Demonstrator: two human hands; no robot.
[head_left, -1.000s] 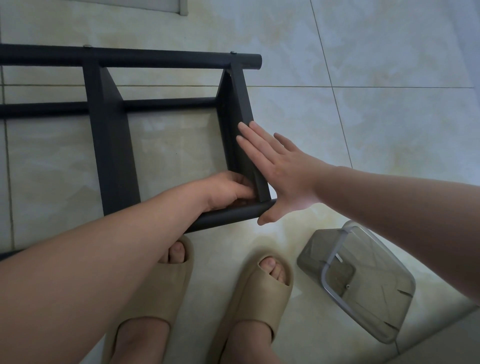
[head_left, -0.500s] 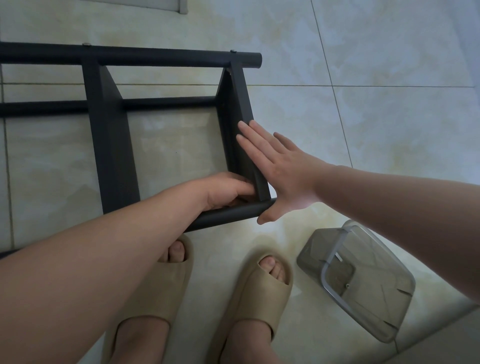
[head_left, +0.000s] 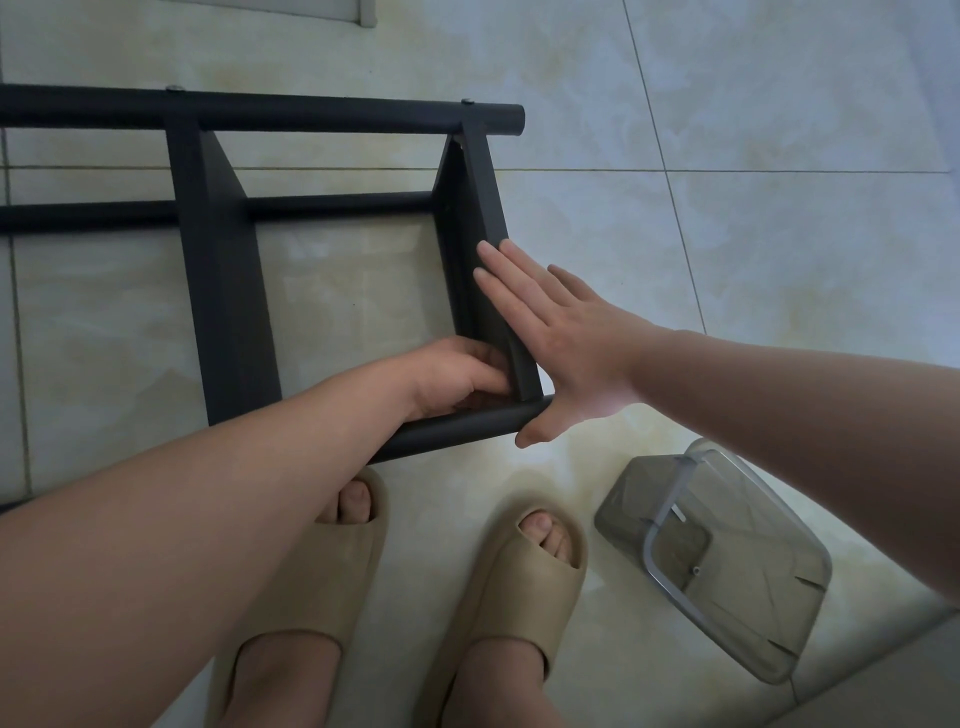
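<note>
Black frame (head_left: 223, 291), long axis apparently left-right.

Matt black metal frame (head_left: 223, 291); glossy floor tiles (head_left: 779, 260).

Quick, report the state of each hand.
Left hand: fingers curled at the inner corner of the frame; cannot tell what they grip.
Right hand: open, flat against the end bar.

Glossy cream marbled floor tiles (head_left: 779, 249), thinly grouted; soft, dim daylight
</note>
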